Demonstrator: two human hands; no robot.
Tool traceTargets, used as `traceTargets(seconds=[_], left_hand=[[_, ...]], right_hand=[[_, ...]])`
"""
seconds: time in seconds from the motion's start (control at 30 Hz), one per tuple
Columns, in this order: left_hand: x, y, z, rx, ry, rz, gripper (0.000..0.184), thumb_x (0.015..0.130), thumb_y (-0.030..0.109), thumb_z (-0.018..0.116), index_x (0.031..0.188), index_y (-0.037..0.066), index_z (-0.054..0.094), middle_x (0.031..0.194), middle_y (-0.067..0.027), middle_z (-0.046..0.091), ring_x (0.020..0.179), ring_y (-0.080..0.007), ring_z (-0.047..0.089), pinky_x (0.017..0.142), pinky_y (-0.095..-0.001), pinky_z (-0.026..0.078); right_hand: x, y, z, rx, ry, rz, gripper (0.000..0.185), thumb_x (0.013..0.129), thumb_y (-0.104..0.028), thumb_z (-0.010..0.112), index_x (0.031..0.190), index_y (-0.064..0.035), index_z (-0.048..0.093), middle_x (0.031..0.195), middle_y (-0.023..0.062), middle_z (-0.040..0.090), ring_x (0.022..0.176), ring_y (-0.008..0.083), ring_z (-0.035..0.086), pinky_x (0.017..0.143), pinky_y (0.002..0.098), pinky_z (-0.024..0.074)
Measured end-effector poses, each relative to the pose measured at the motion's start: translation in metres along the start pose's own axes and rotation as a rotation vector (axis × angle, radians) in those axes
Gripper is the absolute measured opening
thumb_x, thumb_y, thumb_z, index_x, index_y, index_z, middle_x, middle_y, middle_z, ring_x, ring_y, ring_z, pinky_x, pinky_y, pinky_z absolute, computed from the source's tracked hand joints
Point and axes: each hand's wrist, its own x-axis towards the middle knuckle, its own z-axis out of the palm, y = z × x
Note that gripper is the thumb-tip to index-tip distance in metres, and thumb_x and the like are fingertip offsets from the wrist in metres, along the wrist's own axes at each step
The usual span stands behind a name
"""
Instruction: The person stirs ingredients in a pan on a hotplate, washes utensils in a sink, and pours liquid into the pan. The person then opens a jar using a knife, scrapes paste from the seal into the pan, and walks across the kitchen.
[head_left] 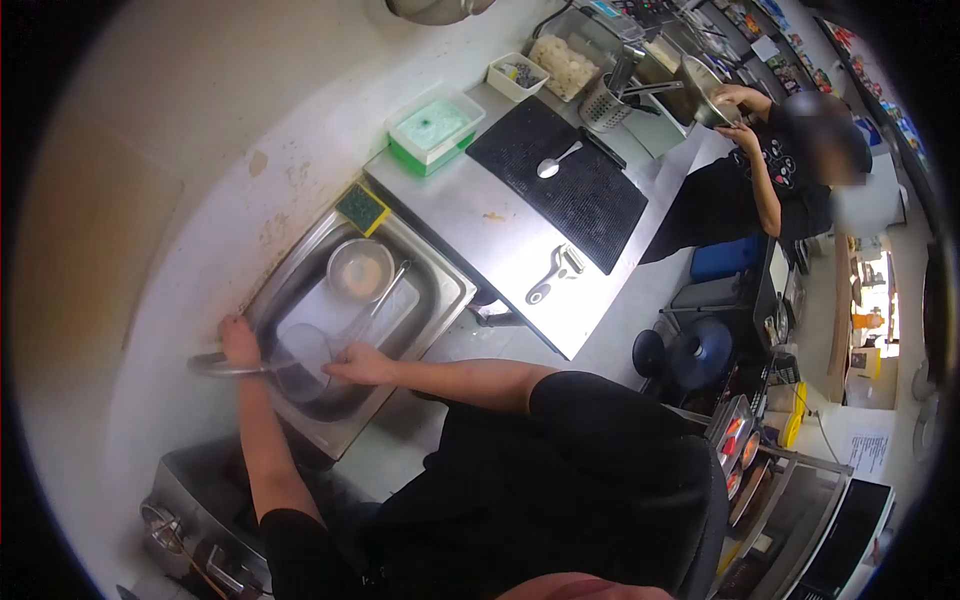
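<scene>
At the wall behind the curved metal faucet (215, 366), my left hand (240, 340) has curled fingers; what they hold is hidden. My right hand (360, 365) pinches the rim of a clear round container (300, 350) over the steel sink (425, 330), under the faucet's end. Inside the sink lie a white tray or board (395, 318), a clear round bowl (361, 271) with something orange-brown at its bottom, and a metal utensil (403, 270) with a long handle. A green and yellow sponge (362, 209) rests on the sink's far corner.
Right of the sink, a steel counter (440, 215) bears a green tub (435, 130), a black mat (560, 180) with a spoon (558, 160), and a peeler (555, 275). Beyond it, another person (770, 170) in black holds a metal bowl (712, 95).
</scene>
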Motion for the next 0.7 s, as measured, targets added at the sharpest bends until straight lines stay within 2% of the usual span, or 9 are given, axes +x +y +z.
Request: traceTargets(seconds=[0.1, 0.23, 0.27, 0.37, 0.43, 0.5, 0.57, 0.63, 0.7], left_hand=[[0.002, -0.002, 0.002, -0.008, 0.034, 0.019, 0.014, 0.078, 0.005, 0.052, 0.084, 0.001, 0.064, 0.091, -0.015, 0.054, 0.093, -0.0306, 0.051, 0.082, -0.038, 0.045], [0.002, 0.003, -0.007, 0.0, -0.039, 0.007, 0.012, 0.078, 0.008, 0.057, 0.084, 0.0, 0.064, 0.091, -0.0152, 0.055, 0.093, -0.0302, 0.052, 0.08, -0.0387, 0.045], [0.001, 0.005, -0.011, -0.007, -0.038, -0.014, 0.012, 0.077, 0.009, 0.059, 0.084, 0.0, 0.064, 0.091, -0.0153, 0.055, 0.093, -0.03, 0.052, 0.08, -0.0387, 0.045], [0.002, 0.001, -0.006, -0.058, -0.043, 0.014, 0.012, 0.08, 0.007, 0.052, 0.083, -0.001, 0.06, 0.091, -0.0168, 0.055, 0.091, -0.0324, 0.053, 0.08, -0.0427, 0.044], [0.001, 0.0, -0.005, -0.078, -0.018, 0.017, 0.013, 0.08, 0.008, 0.051, 0.083, -0.001, 0.06, 0.092, -0.017, 0.055, 0.092, -0.0329, 0.053, 0.08, -0.0428, 0.044], [0.002, 0.001, 0.0, -0.1, 0.007, 0.022, 0.013, 0.081, 0.008, 0.051, 0.082, -0.001, 0.06, 0.094, -0.0172, 0.056, 0.092, -0.0335, 0.053, 0.08, -0.0429, 0.044], [0.0, -0.001, 0.006, -0.193, 0.088, -0.065, 0.013, 0.081, 0.008, 0.052, 0.081, -0.001, 0.061, 0.094, -0.0173, 0.057, 0.091, -0.0337, 0.053, 0.079, -0.0426, 0.044], [0.001, -0.001, 0.005, -0.169, 0.067, -0.063, 0.013, 0.081, 0.008, 0.052, 0.08, -0.001, 0.062, 0.093, -0.0171, 0.057, 0.091, -0.0332, 0.054, 0.079, -0.0428, 0.044], [0.002, -0.001, 0.002, -0.144, 0.047, -0.063, 0.013, 0.081, 0.008, 0.053, 0.079, -0.001, 0.062, 0.092, -0.0168, 0.057, 0.091, -0.0327, 0.054, 0.079, -0.0429, 0.043]], right_hand=[[0.0, -0.004, -0.002, -0.018, 0.002, -0.002, 0.048, 0.082, -0.044, 0.056, 0.065, 0.0006, 0.063, 0.052, 0.0055, 0.054, 0.05, 0.0148, 0.053, 0.051, 0.0317, 0.0429], [0.0, 0.0, 0.0, -0.004, 0.019, -0.062, 0.048, 0.082, -0.043, 0.056, 0.065, 0.0008, 0.063, 0.051, 0.0059, 0.054, 0.048, 0.0149, 0.053, 0.051, 0.0324, 0.043], [0.001, 0.002, 0.001, -0.007, 0.023, -0.065, 0.047, 0.08, -0.042, 0.057, 0.064, 0.0009, 0.064, 0.051, 0.0071, 0.056, 0.048, 0.0165, 0.056, 0.051, 0.0322, 0.0453], [0.006, 0.007, 0.003, -0.015, 0.03, -0.07, 0.046, 0.079, -0.042, 0.058, 0.062, 0.0007, 0.065, 0.051, 0.0081, 0.059, 0.048, 0.0181, 0.059, 0.053, 0.0319, 0.0476], [0.006, 0.006, 0.003, -0.024, 0.031, -0.069, 0.046, 0.079, -0.042, 0.058, 0.062, 0.0003, 0.065, 0.051, 0.0079, 0.059, 0.049, 0.0181, 0.059, 0.053, 0.0317, 0.0477], [0.003, 0.002, 0.0, 0.004, 0.015, -0.055, 0.047, 0.082, -0.042, 0.056, 0.067, 0.0019, 0.062, 0.051, 0.0073, 0.054, 0.049, 0.0155, 0.053, 0.05, 0.0326, 0.0427], [-0.001, -0.005, -0.005, 0.002, -0.004, -0.041, 0.047, 0.082, -0.042, 0.055, 0.067, 0.002, 0.063, 0.051, 0.0079, 0.054, 0.049, 0.0164, 0.053, 0.051, 0.0332, 0.0429], [0.001, -0.001, -0.005, 0.002, -0.025, -0.025, 0.047, 0.082, -0.042, 0.055, 0.066, 0.0021, 0.063, 0.051, 0.0085, 0.055, 0.049, 0.0173, 0.053, 0.051, 0.0338, 0.0432], [0.005, 0.005, -0.003, -0.075, 0.011, -0.103, 0.047, 0.082, -0.041, 0.054, 0.065, 0.0016, 0.063, 0.053, 0.0091, 0.056, 0.05, 0.0189, 0.054, 0.053, 0.0343, 0.0441]])
